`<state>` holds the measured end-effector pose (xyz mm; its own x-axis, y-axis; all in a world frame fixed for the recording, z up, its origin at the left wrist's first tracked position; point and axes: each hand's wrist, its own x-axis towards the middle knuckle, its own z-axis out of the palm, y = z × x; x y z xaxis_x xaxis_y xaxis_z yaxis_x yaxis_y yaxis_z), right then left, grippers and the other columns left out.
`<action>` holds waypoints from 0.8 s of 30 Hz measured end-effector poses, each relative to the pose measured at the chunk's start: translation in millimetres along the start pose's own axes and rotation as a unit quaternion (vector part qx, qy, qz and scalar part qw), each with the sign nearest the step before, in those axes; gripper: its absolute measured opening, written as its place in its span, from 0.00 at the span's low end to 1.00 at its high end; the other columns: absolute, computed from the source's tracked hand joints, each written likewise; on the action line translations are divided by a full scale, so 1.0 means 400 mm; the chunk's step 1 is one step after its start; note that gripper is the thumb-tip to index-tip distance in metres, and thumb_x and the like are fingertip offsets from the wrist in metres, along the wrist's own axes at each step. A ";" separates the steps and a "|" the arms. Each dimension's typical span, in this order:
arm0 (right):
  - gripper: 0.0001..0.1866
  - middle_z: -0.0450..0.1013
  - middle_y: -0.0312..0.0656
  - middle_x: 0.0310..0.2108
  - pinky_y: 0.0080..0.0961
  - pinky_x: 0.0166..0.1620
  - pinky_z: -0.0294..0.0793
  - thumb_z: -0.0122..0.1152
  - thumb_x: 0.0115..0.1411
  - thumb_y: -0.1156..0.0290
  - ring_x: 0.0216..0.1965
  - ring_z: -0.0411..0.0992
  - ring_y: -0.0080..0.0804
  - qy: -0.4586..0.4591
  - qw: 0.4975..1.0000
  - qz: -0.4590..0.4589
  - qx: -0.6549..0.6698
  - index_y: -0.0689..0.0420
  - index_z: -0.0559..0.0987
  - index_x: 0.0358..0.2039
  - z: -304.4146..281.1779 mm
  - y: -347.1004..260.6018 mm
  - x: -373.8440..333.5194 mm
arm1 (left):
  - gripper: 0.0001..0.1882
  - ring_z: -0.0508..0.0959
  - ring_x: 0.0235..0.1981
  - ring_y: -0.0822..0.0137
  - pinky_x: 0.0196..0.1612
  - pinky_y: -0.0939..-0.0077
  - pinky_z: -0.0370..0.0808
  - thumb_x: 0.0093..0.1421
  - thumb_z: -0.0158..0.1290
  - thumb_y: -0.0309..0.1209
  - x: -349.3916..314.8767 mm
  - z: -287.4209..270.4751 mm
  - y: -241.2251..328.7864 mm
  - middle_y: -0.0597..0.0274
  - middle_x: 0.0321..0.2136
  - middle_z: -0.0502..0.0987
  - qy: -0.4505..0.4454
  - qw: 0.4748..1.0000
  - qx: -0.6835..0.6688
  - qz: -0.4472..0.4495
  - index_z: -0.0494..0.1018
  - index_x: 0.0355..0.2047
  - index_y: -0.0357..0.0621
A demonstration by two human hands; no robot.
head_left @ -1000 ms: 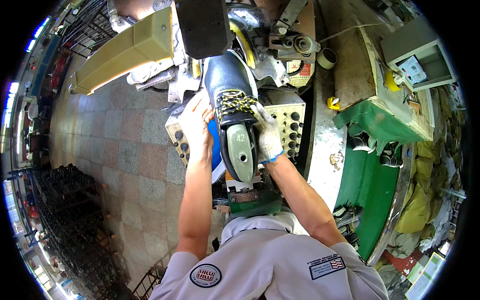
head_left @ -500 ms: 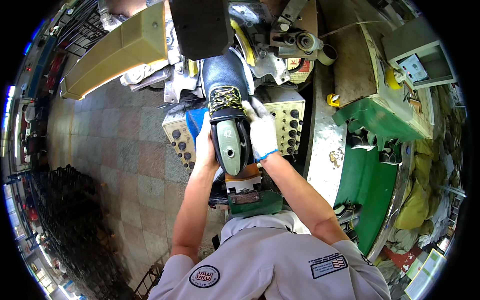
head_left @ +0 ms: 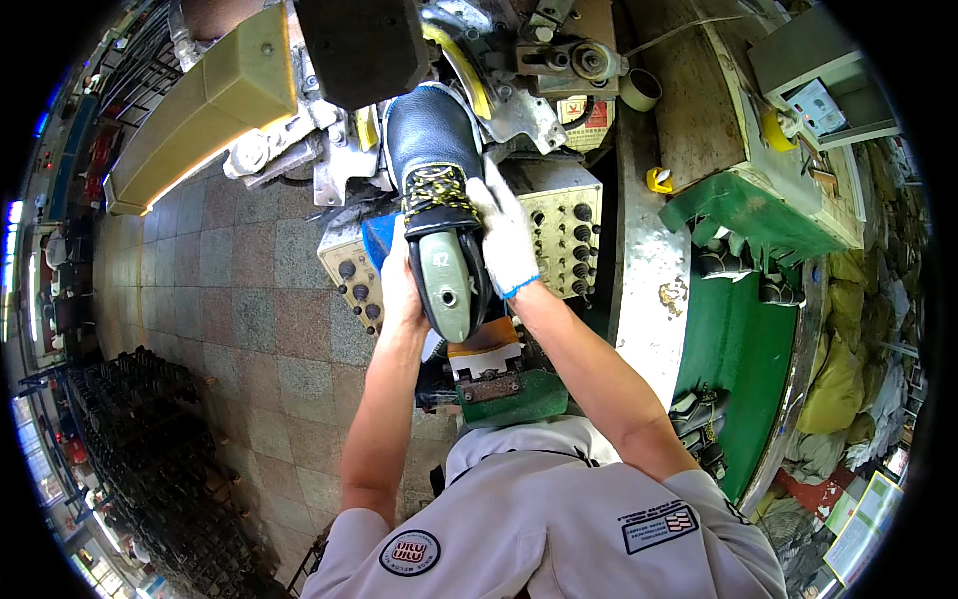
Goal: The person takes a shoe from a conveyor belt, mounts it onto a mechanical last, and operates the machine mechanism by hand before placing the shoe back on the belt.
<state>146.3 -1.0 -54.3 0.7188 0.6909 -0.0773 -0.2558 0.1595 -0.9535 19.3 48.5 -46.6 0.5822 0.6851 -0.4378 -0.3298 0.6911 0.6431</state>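
A dark blue leather shoe upper (head_left: 431, 135) with black and yellow laces is stretched over a grey-green shoe last (head_left: 445, 270). Its toe points away from me, among the metal plates of a machine (head_left: 344, 165) and partly beneath a dark block (head_left: 361, 50). My bare left hand (head_left: 401, 282) is closed along the left side of the heel end, most fingers hidden under the shoe. On the right side, my right hand (head_left: 507, 238), in a white glove, presses its fingers against the upper beside the laces. Both hands hold the shoe tilted, heel towards me.
Control boxes with black knobs (head_left: 565, 235) flank the shoe below the machine. A tan curved guard (head_left: 205, 110) juts out left. Right of me stand a worn workbench (head_left: 689, 110) and a green surface (head_left: 743, 369) with shoes on it. A dark rack (head_left: 140, 439) stands lower left.
The whole view has shifted slightly, with the machine now further left. The shoe sits a little further right relative to the dark block. My right fingers lie flatter along its side.
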 end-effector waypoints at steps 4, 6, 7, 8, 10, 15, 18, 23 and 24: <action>0.26 0.78 0.38 0.47 0.22 0.52 0.71 0.63 0.67 0.55 0.46 0.72 0.24 0.062 0.992 0.101 0.039 0.65 0.79 0.54 -0.005 0.023 -0.026 | 0.28 0.82 0.39 0.65 0.44 0.68 0.81 0.75 0.39 0.51 0.011 -0.004 -0.010 0.56 0.43 0.81 0.006 1.000 -0.004 -0.004 0.74 0.54 0.39; 0.25 0.78 0.37 0.45 0.21 0.49 0.72 0.64 0.66 0.55 0.42 0.72 0.22 0.057 0.991 0.111 0.047 0.64 0.80 0.53 -0.013 0.041 -0.019 | 0.27 0.82 0.38 0.67 0.43 0.71 0.80 0.75 0.39 0.50 0.018 -0.011 -0.012 0.58 0.41 0.82 -0.006 1.000 0.001 0.003 0.75 0.52 0.38; 0.25 0.78 0.37 0.44 0.21 0.48 0.72 0.63 0.66 0.55 0.42 0.72 0.22 0.052 0.992 0.108 0.043 0.65 0.80 0.52 -0.011 0.043 -0.018 | 0.27 0.82 0.38 0.68 0.42 0.71 0.80 0.75 0.39 0.49 0.025 -0.019 -0.016 0.59 0.40 0.82 -0.007 1.000 0.002 0.008 0.76 0.51 0.39; 0.24 0.78 0.36 0.43 0.21 0.47 0.72 0.63 0.67 0.54 0.41 0.72 0.21 0.050 0.991 0.111 0.048 0.65 0.81 0.50 -0.007 0.045 -0.021 | 0.26 0.82 0.37 0.69 0.42 0.73 0.80 0.75 0.39 0.49 0.027 -0.023 -0.019 0.59 0.39 0.82 0.006 1.000 0.001 0.010 0.76 0.51 0.39; 0.25 0.80 0.38 0.42 0.22 0.47 0.73 0.61 0.68 0.54 0.41 0.72 0.22 0.046 0.994 0.097 0.026 0.66 0.81 0.49 -0.010 0.044 -0.021 | 0.26 0.82 0.37 0.69 0.42 0.73 0.80 0.75 0.39 0.49 0.033 -0.031 -0.024 0.59 0.40 0.82 -0.003 1.000 0.007 0.009 0.76 0.51 0.39; 0.24 0.80 0.39 0.38 0.22 0.45 0.73 0.60 0.68 0.53 0.38 0.72 0.21 0.050 0.996 0.072 0.001 0.66 0.82 0.46 -0.016 0.069 -0.019 | 0.27 0.82 0.37 0.68 0.43 0.72 0.80 0.76 0.36 0.48 0.036 -0.028 -0.021 0.58 0.40 0.82 -0.019 1.000 0.011 0.006 0.75 0.51 0.38; 0.22 0.79 0.36 0.36 0.21 0.42 0.72 0.61 0.68 0.55 0.37 0.71 0.19 0.046 0.996 0.061 0.037 0.66 0.82 0.43 -0.012 0.071 -0.014 | 0.27 0.81 0.38 0.69 0.45 0.72 0.79 0.76 0.35 0.47 0.062 -0.053 -0.049 0.58 0.41 0.82 -0.038 0.998 0.027 0.047 0.75 0.51 0.38; 0.22 0.79 0.37 0.38 0.22 0.45 0.73 0.64 0.66 0.57 0.39 0.72 0.21 0.062 0.997 0.044 0.022 0.67 0.82 0.45 -0.022 0.088 -0.007 | 0.25 0.81 0.39 0.70 0.46 0.73 0.77 0.77 0.34 0.43 0.071 -0.055 -0.061 0.59 0.42 0.81 -0.077 0.989 0.066 0.103 0.75 0.52 0.36; 0.22 0.79 0.38 0.39 0.22 0.45 0.73 0.64 0.65 0.57 0.39 0.72 0.21 0.055 0.997 0.049 0.022 0.67 0.82 0.46 -0.024 0.088 -0.002 | 0.25 0.80 0.40 0.70 0.46 0.74 0.77 0.77 0.34 0.43 0.077 -0.061 -0.063 0.59 0.43 0.81 -0.086 0.983 0.098 0.131 0.75 0.52 0.36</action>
<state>143.0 -2.7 -90.6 0.7553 0.6232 -0.2029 -0.3541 0.1275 -0.9265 27.5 57.7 -91.7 0.6194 0.7725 -0.1397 -0.3445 0.4274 0.8359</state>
